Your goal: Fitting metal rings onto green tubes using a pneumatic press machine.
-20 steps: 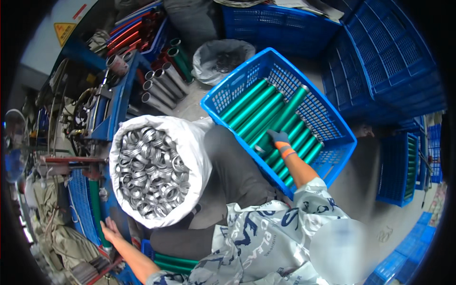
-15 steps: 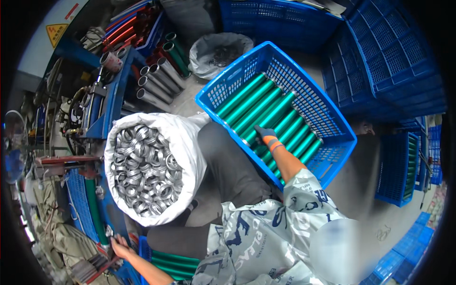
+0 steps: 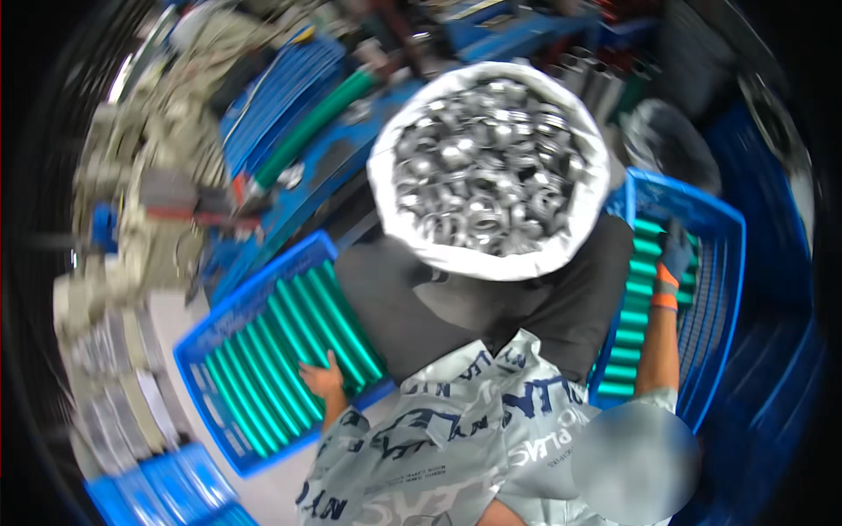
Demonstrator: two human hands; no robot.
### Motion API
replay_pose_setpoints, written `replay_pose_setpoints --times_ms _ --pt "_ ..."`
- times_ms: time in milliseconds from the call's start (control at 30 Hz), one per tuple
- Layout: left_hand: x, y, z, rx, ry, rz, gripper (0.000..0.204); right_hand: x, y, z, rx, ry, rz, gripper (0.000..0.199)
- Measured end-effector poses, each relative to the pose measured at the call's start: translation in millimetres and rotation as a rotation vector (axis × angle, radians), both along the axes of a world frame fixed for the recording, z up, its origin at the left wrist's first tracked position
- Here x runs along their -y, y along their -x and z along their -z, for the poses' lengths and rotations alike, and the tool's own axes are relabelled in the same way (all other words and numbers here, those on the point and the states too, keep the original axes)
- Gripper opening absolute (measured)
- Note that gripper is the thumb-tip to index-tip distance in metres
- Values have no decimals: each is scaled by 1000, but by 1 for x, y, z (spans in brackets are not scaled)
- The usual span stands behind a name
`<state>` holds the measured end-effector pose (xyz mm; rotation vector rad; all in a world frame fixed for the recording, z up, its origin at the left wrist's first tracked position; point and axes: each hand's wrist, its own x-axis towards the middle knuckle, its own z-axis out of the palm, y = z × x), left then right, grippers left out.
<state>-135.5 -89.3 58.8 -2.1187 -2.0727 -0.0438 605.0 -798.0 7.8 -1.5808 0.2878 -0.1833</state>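
From my remote seat I see the bare left hand (image 3: 323, 379) at about seven o'clock, fingers spread loosely and lying flat on the green metal tubes (image 3: 289, 351) packed side by side in the blue slatted plastic crate (image 3: 203, 337) at the lower left; it touches the tubes near the crate's near edge, but I cannot tell whether the fingers curl around one. The right hand (image 3: 675, 250), in a dark glove with an orange cuff, sits at about three o'clock, resting on a second row of green tubes (image 3: 633, 329) inside another blue plastic crate (image 3: 724, 263); blur keeps me from telling whether it grips or merely presses. Between the two crates, toward twelve o'clock, stands a white sack (image 3: 491, 254) rolled open and full of shiny metal rings (image 3: 487, 175), just above the person's dark lap.
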Motion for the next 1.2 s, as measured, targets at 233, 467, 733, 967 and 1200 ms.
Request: replay_pose_setpoints --times_ms 233,467,733,967,1200 --pt "-38 23 -4 153 146 -299 148 -305 72 -227 458 363 -923 52" --pt "-51 40 -24 439 246 -266 138 -398 125 -223 643 1424 -1324 44" --pt "-53 -71 -87 797 41 255 99 -342 124 -242 508 855 -1275 47" --pt "49 -245 -289 645 207 874 68 -355 139 -229 -190 -220 -1053 15" --pt "82 -285 -314 524 294 1133 64 -341 142 -253 171 195 -1084 19"
